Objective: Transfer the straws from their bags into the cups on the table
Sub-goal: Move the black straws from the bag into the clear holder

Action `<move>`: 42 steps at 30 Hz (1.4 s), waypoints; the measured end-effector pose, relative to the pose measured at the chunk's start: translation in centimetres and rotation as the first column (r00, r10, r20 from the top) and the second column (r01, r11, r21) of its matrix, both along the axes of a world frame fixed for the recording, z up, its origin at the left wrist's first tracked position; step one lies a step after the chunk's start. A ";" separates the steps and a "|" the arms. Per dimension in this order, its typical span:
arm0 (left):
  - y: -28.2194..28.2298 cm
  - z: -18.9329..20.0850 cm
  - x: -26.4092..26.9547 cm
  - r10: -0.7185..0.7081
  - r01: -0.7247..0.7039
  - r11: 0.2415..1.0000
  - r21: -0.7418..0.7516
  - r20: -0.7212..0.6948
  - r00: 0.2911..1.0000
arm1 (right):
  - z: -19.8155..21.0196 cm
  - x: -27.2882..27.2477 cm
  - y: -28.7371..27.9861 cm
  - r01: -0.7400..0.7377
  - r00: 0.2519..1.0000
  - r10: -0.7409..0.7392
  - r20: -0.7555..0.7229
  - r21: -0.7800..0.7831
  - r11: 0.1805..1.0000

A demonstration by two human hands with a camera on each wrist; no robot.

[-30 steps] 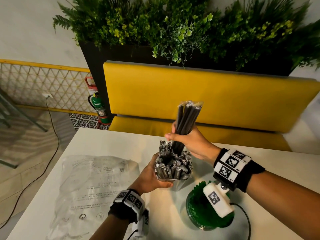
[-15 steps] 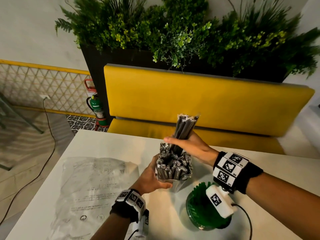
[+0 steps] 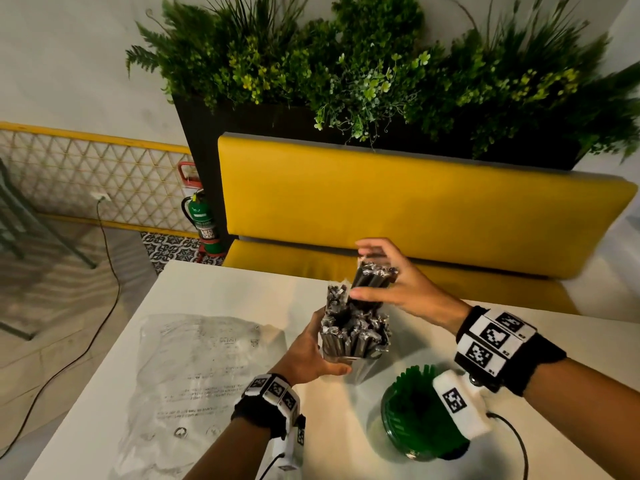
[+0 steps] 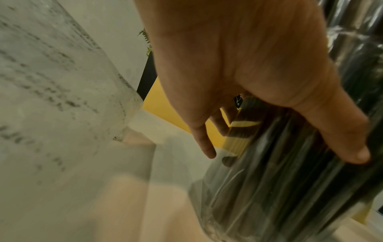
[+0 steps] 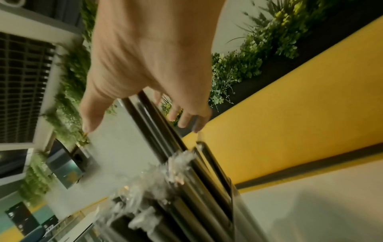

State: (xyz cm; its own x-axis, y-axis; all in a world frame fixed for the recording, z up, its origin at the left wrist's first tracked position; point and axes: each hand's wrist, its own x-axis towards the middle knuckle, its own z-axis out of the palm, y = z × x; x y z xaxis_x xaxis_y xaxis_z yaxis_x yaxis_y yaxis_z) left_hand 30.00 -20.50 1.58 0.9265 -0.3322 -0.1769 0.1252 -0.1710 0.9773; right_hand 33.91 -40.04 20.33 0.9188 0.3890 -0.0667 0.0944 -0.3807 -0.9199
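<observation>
A clear cup [image 3: 360, 370] packed with wrapped black straws [image 3: 353, 334] stands mid-table, and my left hand [image 3: 311, 355] grips its side. In the left wrist view my left hand [image 4: 283, 152] wraps the cup [image 4: 269, 188], thumb on the glass. A bundle of black straws [image 3: 372, 278] sticks up out of the cup. My right hand [image 3: 362, 271] is around the bundle's top with fingers straight and spread and the thumb across the front. The right wrist view shows the bundle [image 5: 165, 131] running under the palm of my right hand [image 5: 136, 126], with the thumb held away.
A green cup [image 3: 415, 420] full of green straws stands near the front, under my right wrist. An empty clear plastic bag [image 3: 204, 375] lies flat on the left of the white table [image 3: 450, 344]. A yellow bench [image 3: 415, 209] and planter are behind.
The bundle has gone down into the cup, from well above it to just above the other straws. My right hand has loosened from a grip to spread fingers. My left hand kept hold.
</observation>
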 end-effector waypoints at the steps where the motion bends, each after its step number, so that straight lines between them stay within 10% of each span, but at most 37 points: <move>1: 0.0 -0.1 0.1 0.002 -0.002 1.000 0.005 -0.004 1.000 | 0.8 -0.3 0.0 -0.001 0.995 -0.002 0.099 0.028 1.000; 4: 0.2 -0.5 0.0 0.001 -0.001 1.000 0.014 -0.001 1.000 | 1.3 -1.0 0.2 -0.029 0.923 0.045 0.382 -0.047 0.998; 6: 0.1 -0.5 0.0 0.001 -0.002 1.000 0.025 0.007 1.000 | 0.3 -1.5 0.6 -0.066 0.848 0.253 0.466 -0.380 0.922; 10: 0.0 -0.4 0.1 -0.005 0.002 0.998 0.068 0.045 0.999 | -2.0 -1.5 1.2 -0.230 0.873 0.486 0.044 -0.841 0.489; 17: 0.3 -0.9 0.5 -0.041 0.035 0.990 0.140 0.034 0.999 | -2.5 -0.9 2.3 -0.264 0.896 0.419 -0.146 -0.934 0.240; 21: 0.0 -0.2 0.3 -0.029 0.029 0.994 0.103 0.003 1.000 | -1.2 -1.8 2.1 -0.270 0.924 0.351 -0.152 -0.910 0.316; 31: 0.0 -0.6 0.7 -0.034 0.027 0.998 -0.063 -0.116 0.993 | 8.7 -13.8 -6.0 0.053 0.967 0.077 0.244 -0.484 0.873; 35: 0.3 -0.9 0.6 -0.029 0.023 0.999 -0.039 -0.159 0.987 | 0.6 -19.2 -10.8 0.359 0.929 -0.340 0.147 -0.129 0.924; 39: 0.7 -1.0 0.3 -0.021 0.023 1.000 0.014 -0.149 0.989 | -10.5 -23.9 -10.3 0.298 0.924 -0.331 -0.190 -0.182 0.937; 42: 0.6 -0.8 0.2 -0.035 0.043 0.997 0.065 -0.131 0.991 | -16.1 -24.3 -7.9 0.323 0.924 -0.344 -0.168 -0.142 0.936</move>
